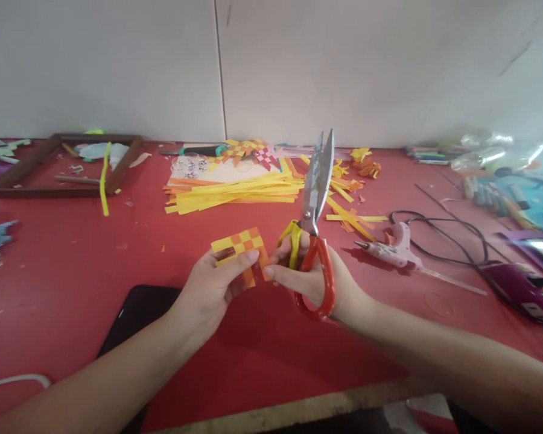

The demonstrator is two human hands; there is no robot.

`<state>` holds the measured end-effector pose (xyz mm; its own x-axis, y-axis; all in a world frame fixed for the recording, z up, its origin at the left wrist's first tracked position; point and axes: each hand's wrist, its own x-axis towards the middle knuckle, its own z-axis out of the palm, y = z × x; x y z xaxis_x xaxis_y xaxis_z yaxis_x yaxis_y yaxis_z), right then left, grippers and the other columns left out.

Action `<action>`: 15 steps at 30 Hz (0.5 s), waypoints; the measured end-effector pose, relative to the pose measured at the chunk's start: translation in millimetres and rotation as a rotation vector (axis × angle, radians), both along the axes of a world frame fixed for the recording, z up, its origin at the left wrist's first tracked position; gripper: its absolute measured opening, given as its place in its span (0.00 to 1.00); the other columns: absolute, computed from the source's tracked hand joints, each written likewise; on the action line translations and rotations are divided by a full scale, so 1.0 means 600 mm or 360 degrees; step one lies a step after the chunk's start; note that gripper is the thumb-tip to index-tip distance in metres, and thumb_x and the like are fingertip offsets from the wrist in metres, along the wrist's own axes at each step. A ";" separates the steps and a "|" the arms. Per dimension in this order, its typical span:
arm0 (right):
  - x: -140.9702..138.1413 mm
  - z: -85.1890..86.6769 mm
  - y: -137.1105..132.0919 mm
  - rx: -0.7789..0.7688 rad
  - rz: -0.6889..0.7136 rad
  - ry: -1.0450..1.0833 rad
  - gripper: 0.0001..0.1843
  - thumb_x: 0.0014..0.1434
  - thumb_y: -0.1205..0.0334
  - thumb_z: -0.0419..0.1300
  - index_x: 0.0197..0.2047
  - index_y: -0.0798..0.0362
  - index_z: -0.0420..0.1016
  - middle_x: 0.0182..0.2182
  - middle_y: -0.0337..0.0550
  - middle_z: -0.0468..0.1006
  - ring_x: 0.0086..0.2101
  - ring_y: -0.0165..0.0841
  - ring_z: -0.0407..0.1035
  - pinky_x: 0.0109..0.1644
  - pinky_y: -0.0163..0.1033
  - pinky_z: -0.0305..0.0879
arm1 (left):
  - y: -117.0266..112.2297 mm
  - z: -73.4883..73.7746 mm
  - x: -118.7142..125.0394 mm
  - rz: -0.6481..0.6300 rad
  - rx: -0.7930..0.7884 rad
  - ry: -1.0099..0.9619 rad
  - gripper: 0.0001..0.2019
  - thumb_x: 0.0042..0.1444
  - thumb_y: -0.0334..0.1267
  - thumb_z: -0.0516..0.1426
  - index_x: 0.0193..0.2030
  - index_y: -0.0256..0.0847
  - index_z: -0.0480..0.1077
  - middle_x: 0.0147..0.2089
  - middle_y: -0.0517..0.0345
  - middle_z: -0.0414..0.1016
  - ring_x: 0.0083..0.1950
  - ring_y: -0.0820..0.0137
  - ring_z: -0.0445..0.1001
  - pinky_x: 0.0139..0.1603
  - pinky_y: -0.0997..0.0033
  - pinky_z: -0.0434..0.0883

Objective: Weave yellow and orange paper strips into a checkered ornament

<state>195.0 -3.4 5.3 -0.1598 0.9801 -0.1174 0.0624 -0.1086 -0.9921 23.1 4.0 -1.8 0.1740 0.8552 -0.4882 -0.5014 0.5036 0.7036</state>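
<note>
Between my hands is a small woven piece of yellow and orange paper strips [242, 241], checkered, with loose strip ends sticking out. My left hand [215, 280] pinches it, thumb on top and fingers beneath. My right hand [314, 277] has its thumb and fingertips closed on an orange strip end at the piece's right side. A pair of scissors [317, 181] hangs on that same hand, blades pointing up and slightly apart, with one red handle loop and one yellow-wrapped loop. Some right fingers are hidden behind the handles.
Yellow and orange paper strips [235, 193] lie in a pile behind my hands. A pink glue gun [400, 247] with a black cord rests at the right. A dark phone [138, 310] lies under my left forearm. A brown wooden frame [40, 191] stands back left on the red table [262, 367].
</note>
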 end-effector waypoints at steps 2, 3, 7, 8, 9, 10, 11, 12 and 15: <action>-0.003 0.002 -0.003 0.0012 0.0012 0.0025 0.20 0.49 0.56 0.74 0.33 0.50 0.66 0.27 0.34 0.76 0.28 0.30 0.71 0.34 0.39 0.69 | 0.000 -0.001 -0.001 0.0042 -0.0027 -0.0007 0.12 0.43 0.33 0.74 0.34 0.36 0.79 0.32 0.57 0.83 0.30 0.70 0.80 0.34 0.73 0.80; -0.004 0.002 -0.005 0.0005 0.0021 0.0060 0.20 0.49 0.55 0.74 0.33 0.50 0.66 0.27 0.34 0.75 0.28 0.30 0.71 0.34 0.39 0.69 | 0.001 -0.001 -0.001 0.0033 -0.0023 -0.0038 0.11 0.43 0.33 0.74 0.32 0.36 0.79 0.30 0.58 0.82 0.29 0.72 0.80 0.32 0.75 0.79; -0.009 0.000 -0.010 -0.0041 0.0045 0.0181 0.22 0.48 0.54 0.75 0.34 0.49 0.64 0.26 0.32 0.74 0.27 0.30 0.73 0.34 0.40 0.72 | 0.002 0.002 -0.003 -0.0053 -0.0014 -0.0171 0.09 0.43 0.33 0.74 0.28 0.36 0.78 0.26 0.58 0.81 0.25 0.73 0.78 0.28 0.78 0.77; -0.010 -0.001 -0.010 -0.0044 0.0044 0.0180 0.23 0.48 0.55 0.75 0.34 0.49 0.64 0.26 0.32 0.74 0.27 0.30 0.73 0.34 0.40 0.72 | 0.003 0.004 -0.003 -0.0066 -0.0035 -0.0190 0.09 0.44 0.33 0.73 0.28 0.36 0.78 0.26 0.58 0.81 0.25 0.72 0.78 0.28 0.77 0.77; -0.010 -0.003 -0.010 -0.0040 0.0039 0.0175 0.23 0.48 0.55 0.75 0.34 0.49 0.64 0.25 0.32 0.74 0.27 0.30 0.73 0.34 0.40 0.72 | 0.004 0.006 -0.003 -0.0058 -0.0066 -0.0208 0.08 0.45 0.32 0.72 0.27 0.36 0.78 0.26 0.58 0.81 0.25 0.72 0.79 0.28 0.76 0.78; -0.010 -0.004 -0.009 -0.0032 0.0035 0.0168 0.23 0.48 0.55 0.75 0.34 0.49 0.63 0.25 0.32 0.74 0.26 0.30 0.72 0.34 0.39 0.71 | 0.006 0.008 -0.003 -0.0016 -0.0103 -0.0228 0.07 0.47 0.31 0.71 0.26 0.36 0.77 0.25 0.59 0.80 0.25 0.72 0.79 0.29 0.76 0.79; -0.009 -0.006 -0.009 -0.0021 0.0031 0.0164 0.23 0.48 0.55 0.75 0.34 0.49 0.63 0.25 0.32 0.74 0.26 0.29 0.72 0.33 0.39 0.71 | 0.008 0.011 -0.003 0.0044 -0.0143 -0.0247 0.07 0.49 0.28 0.69 0.26 0.35 0.77 0.25 0.59 0.80 0.25 0.73 0.79 0.30 0.77 0.79; -0.008 -0.007 -0.008 -0.0009 0.0028 0.0161 0.22 0.49 0.56 0.75 0.33 0.49 0.63 0.26 0.32 0.74 0.26 0.29 0.72 0.33 0.39 0.70 | 0.009 0.013 -0.002 0.0114 -0.0185 -0.0258 0.07 0.52 0.26 0.67 0.25 0.35 0.77 0.25 0.60 0.80 0.25 0.75 0.79 0.30 0.79 0.79; -0.002 -0.006 -0.006 0.0044 0.0036 0.0099 0.19 0.51 0.57 0.73 0.33 0.50 0.65 0.26 0.33 0.75 0.27 0.29 0.72 0.33 0.38 0.69 | 0.012 0.021 -0.001 0.0283 -0.0281 -0.0225 0.10 0.58 0.21 0.60 0.27 0.34 0.76 0.25 0.61 0.80 0.23 0.78 0.78 0.27 0.83 0.77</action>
<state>193.8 -7.1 1.6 -0.1879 0.9789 -0.0796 0.0026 -0.0806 -0.9967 22.8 11.4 10.9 0.1055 0.7822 -0.6141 -0.6797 0.5075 0.5296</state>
